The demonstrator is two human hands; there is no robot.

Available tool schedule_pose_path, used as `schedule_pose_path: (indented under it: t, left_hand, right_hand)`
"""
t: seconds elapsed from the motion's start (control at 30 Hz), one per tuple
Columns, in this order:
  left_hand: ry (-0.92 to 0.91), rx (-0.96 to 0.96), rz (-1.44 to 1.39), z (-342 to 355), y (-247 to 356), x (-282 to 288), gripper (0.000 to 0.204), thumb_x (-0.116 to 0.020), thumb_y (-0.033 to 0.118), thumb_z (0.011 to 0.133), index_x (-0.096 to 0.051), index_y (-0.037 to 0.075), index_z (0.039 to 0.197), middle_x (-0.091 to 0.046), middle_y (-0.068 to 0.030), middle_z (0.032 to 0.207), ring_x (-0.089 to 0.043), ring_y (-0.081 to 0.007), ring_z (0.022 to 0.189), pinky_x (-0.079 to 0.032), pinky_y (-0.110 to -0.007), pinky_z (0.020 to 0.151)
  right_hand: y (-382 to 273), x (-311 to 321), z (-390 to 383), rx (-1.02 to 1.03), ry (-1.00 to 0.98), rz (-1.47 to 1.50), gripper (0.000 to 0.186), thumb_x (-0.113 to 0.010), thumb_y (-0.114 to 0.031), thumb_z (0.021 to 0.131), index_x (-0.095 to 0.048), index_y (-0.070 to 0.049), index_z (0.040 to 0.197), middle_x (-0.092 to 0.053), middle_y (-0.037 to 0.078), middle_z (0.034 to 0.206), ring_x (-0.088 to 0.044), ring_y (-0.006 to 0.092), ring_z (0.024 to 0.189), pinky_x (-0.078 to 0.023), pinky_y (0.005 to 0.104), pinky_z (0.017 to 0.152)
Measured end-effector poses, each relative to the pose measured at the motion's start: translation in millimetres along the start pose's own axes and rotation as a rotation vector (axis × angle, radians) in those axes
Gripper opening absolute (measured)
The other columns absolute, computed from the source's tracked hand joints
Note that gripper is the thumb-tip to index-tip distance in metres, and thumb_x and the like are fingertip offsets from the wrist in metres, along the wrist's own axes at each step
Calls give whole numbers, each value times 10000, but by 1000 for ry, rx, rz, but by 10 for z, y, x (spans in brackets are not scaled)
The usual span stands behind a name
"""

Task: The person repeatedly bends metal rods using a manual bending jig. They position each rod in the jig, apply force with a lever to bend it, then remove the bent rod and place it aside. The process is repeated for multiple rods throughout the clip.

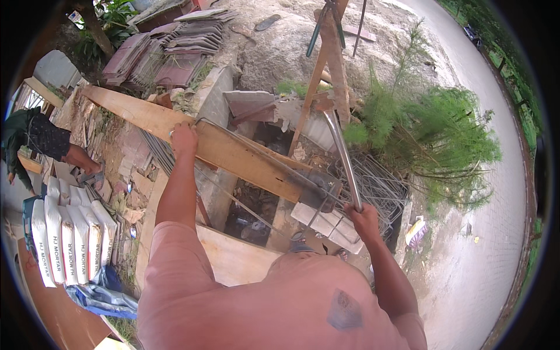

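A long wooden board [245, 157] slants across the center of the frame, from upper left toward lower right, over a debris-strewn pit, with a thin metal rod [248, 143] along part of it. The left hand [184, 140], at center left, closes its fingers over the board's upper edge; its thumb is hard to make out. Right of center, the right hand [363, 220] wraps tightly around the shiny handle of a hammer [343, 151], its rusty head pointing up the frame. The step in hand appears to be steadying the board with the hammer at the ready; the next move would call for a firm left grip and a clear, controlled swing. Near the board's blurred lower end are a pale block [315, 221] and a tangle of bent steel bars [379, 195]. A feathery green plant [431, 137] spreads at upper right; roof tiles [175, 52] are stacked at upper left. Below them, at the left edge, another person [49, 137] bends near white sacks [76, 233] bearing legible dark capital lettering. Print on a discarded packet [416, 233], right of center, is too small to read.
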State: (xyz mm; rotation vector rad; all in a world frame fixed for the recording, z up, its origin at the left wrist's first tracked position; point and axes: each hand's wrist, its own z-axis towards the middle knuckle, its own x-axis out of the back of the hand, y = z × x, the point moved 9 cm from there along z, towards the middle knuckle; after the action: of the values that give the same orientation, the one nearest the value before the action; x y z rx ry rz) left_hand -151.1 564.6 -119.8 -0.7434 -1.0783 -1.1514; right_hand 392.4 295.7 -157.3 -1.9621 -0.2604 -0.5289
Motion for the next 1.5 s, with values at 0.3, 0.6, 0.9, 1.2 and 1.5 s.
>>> schedule_pose_path:
  t: [0.3, 0.6, 0.9, 1.2, 1.5]
  left_hand:
    - [-307, 3, 116, -302, 119, -410, 727, -324, 558, 968, -213, 86, 1510, -188, -115, 1579, -155, -317, 1457, -129, -566, 1146]
    - [-329, 24, 212, -370, 259, -275, 704, -267, 544, 988, -172, 93, 1520, -163, -105, 1585, -147, -296, 1459, -146, -546, 1159]
    - [-210, -10, 313, -404, 203, -300, 673, -258, 516, 1000, -173, 94, 1517, -209, -100, 1569, -200, -286, 1446, -200, -527, 1149]
    - [-274, 35, 220, -383, 182, -244, 698, -293, 522, 986, -186, 72, 1509, -205, -126, 1565, -207, -317, 1438, -205, -502, 1155]
    - [-378, 89, 38, -427, 303, -15, 715, -317, 502, 979, -206, 21, 1496, -168, -199, 1565, -202, -404, 1427, -171, -489, 1167]
  right_hand:
    - [472, 1035, -129, 100, 271, -230, 253, -734, -250, 831, -625, -26, 785, -536, 44, 598, -464, 129, 549, -388, 322, 525]
    - [-50, 1981, 536, 778, 242, -1189, 127, -624, -36, 609, -513, -81, 652, -551, 103, 660, -564, 333, 707, -422, 444, 654]
    - [-884, 1704, 1371, 1086, 35, -1251, 182, -683, -83, 680, -503, -90, 647, -545, 85, 661, -545, 309, 702, -388, 419, 663]
    - [-1132, 1324, 1965, 1246, -174, -1231, 275, -716, -157, 766, -488, -88, 629, -526, 81, 641, -533, 304, 686, -387, 411, 665]
    - [-1086, 1213, 2065, 1270, -190, -1187, 268, -710, -157, 768, -489, -83, 636, -530, 80, 652, -535, 311, 695, -391, 425, 667]
